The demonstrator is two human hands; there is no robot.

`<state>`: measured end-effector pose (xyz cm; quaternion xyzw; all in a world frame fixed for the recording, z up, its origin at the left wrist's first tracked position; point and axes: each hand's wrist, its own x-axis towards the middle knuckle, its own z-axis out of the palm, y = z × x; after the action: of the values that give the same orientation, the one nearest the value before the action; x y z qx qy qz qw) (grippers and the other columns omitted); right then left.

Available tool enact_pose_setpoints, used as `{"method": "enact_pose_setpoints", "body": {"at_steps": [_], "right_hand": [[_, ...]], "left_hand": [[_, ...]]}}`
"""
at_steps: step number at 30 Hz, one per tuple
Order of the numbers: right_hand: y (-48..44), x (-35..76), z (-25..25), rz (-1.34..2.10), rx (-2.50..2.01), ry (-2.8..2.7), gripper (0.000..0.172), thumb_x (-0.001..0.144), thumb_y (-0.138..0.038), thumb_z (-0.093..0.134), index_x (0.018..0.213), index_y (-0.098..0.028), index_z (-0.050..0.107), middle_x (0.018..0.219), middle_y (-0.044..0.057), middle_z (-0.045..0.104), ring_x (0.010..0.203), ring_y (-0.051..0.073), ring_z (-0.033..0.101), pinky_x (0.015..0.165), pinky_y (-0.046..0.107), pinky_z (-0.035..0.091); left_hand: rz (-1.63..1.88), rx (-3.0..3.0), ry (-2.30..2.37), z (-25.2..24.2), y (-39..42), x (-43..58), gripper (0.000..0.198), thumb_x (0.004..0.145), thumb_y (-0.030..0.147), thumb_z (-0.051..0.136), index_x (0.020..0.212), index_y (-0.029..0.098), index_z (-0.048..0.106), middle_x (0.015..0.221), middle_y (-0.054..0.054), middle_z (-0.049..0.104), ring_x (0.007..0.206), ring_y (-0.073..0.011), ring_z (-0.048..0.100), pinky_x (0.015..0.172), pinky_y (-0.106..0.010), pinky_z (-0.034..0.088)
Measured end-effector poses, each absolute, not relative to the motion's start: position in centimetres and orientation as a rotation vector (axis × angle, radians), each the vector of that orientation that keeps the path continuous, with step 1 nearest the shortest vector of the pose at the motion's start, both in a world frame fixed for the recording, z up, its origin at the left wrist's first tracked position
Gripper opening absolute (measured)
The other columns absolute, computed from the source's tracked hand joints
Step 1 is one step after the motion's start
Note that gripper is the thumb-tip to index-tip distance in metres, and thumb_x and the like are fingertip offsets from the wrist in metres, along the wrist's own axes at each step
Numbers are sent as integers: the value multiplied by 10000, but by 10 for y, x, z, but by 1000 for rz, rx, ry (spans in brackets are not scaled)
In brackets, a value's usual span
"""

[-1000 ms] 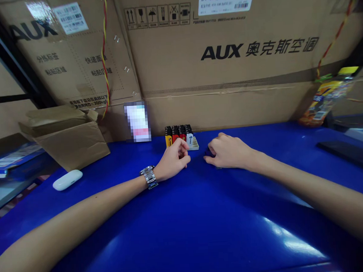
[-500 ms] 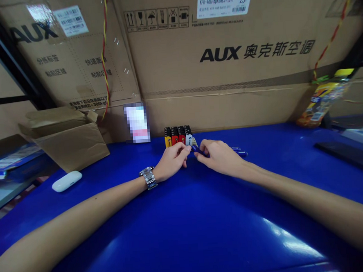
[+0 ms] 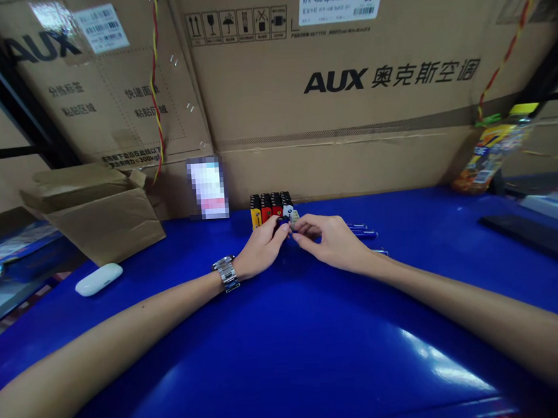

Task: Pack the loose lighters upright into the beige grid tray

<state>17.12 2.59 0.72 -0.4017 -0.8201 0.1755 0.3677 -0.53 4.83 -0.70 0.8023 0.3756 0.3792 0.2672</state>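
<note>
My left hand (image 3: 260,249) pinches the blue lighter (image 3: 284,220) just in front of the tray (image 3: 295,216), my right hand (image 3: 334,240) curled beside it — gripping or not, I cannot tell — and a light hold, clear of the upright lighters (image 3: 266,215), would serve best.

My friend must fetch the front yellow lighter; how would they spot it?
Find the wide AUX cardboard box behind the blue table. At its foot, beyond the left hand, stands a block of lighters. The yellow lighter is at its front left corner, the only yellow one in line with two red lighters and a white one.
</note>
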Motion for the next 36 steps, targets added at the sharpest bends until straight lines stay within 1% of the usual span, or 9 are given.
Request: {"method": "enact_pose_setpoints", "body": {"at_steps": [2, 3, 5, 8, 12, 17, 25, 30, 36], "right_hand": [[26, 173, 8, 386, -1039, -2107, 119, 824, -247, 498, 829, -167, 586, 722, 26, 647, 603, 127, 582, 599, 266, 452], [26, 173, 7, 357, -1050, -2113, 124, 826, -241, 489, 825, -166, 588, 703, 20, 638, 584, 122, 566, 586, 263, 440], [26, 175, 6, 322, -1075, -2143, 136, 830, -231, 472, 822, -165, 591, 691, 16, 630, 574, 117, 545, 583, 259, 423], [27, 176, 2, 282, -1076, -2214, 132, 813, -201, 468, 812, -169, 596, 692, 12, 627, 578, 114, 531, 586, 255, 403], [27, 176, -2, 209, -1058, -2325, 140, 785, -157, 473, 783, -171, 611, 680, 7, 617, 574, 110, 509, 582, 251, 374], [26, 177, -3, 141, -1097, -2394, 142, 795, -159, 476, 786, -167, 618, 702, 22, 616, 593, 114, 505, 588, 250, 363], [27, 177, -3, 91, -1098, -2441, 115, 796, -159, 491, 781, -170, 604, 756, 36, 620, 642, 126, 520, 628, 260, 373], [27, 177, -3, 92, -1106, -2461, 110, 801, -157, 485, 784, -168, 594, 783, 41, 621, 670, 132, 534, 633, 262, 376], [27, 178, -3, 82, -1118, -2484, 103, 798, -159, 493, 778, -167, 594, 754, 30, 608, 635, 122, 507, 596, 255, 351]], "left_hand": [[1038, 2057, 960, -7, 48, -5, 191, 948, 337, 349, 887, 178, 435, 836, -32, 593, 764, -144, 552, 721, -298, 421], [1043, 2008, 933, -7, 48, -5, 194, 954, 349, 338, 899, 181, 416, 813, -23, 585, 738, -135, 554, 712, -292, 426], [1071, 1910, 875, -6, 47, -4, 225, 955, 398, 332, 884, 192, 390, 712, 16, 525, 622, -109, 512, 630, -262, 421], [1077, 1764, 802, -5, 46, -4, 328, 928, 496, 358, 806, 195, 400, 576, 61, 385, 477, -78, 374, 482, -216, 343], [986, 1727, 831, -2, 44, -5, 460, 870, 573, 412, 627, 183, 412, 458, 77, 298, 397, -59, 282, 405, -208, 252], [984, 1950, 1083, 2, 42, -7, 453, 806, 484, 505, 494, 185, 370, 420, 55, 349, 395, -61, 319, 403, -216, 249], [1022, 2062, 1194, -1, 43, -7, 318, 735, 336, 533, 494, 173, 406, 444, 42, 401, 432, -76, 361, 401, -209, 224], [1026, 2076, 1202, -1, 42, -7, 355, 765, 383, 515, 500, 179, 395, 444, 36, 406, 430, -79, 363, 403, -214, 234], [1040, 2089, 1187, 1, 41, -7, 429, 795, 457, 470, 476, 188, 369, 423, 37, 380, 418, -79, 349, 408, -224, 245]]}}
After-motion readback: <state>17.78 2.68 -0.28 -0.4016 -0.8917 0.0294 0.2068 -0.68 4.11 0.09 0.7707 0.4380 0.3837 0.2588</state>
